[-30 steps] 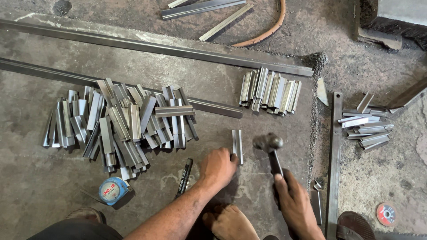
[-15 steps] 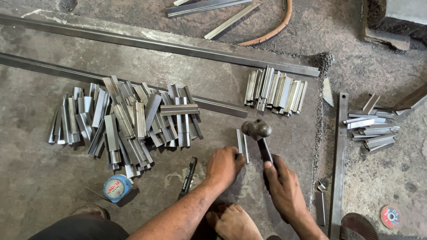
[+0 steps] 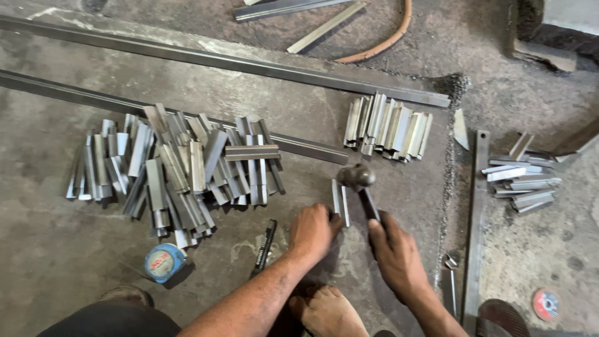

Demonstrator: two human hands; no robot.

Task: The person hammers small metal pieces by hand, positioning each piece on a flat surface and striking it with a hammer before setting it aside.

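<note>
At your ten o'clock lies a big heap of cut metal pieces point(image 3: 181, 168); a neater stack point(image 3: 387, 128) sits at one o'clock and a smaller pile point(image 3: 521, 178) at three. Two long bars point(image 3: 218, 60) cross at twelve. A tape measure point(image 3: 163, 262) rests at eight o'clock, a black marker point(image 3: 264, 247) just right of it. At five o'clock you have a grinding disc point(image 3: 546, 304).

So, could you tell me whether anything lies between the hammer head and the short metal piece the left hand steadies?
Nothing visible: the hammer in the right hand hangs just beside the metal piece under the left hand.
</note>
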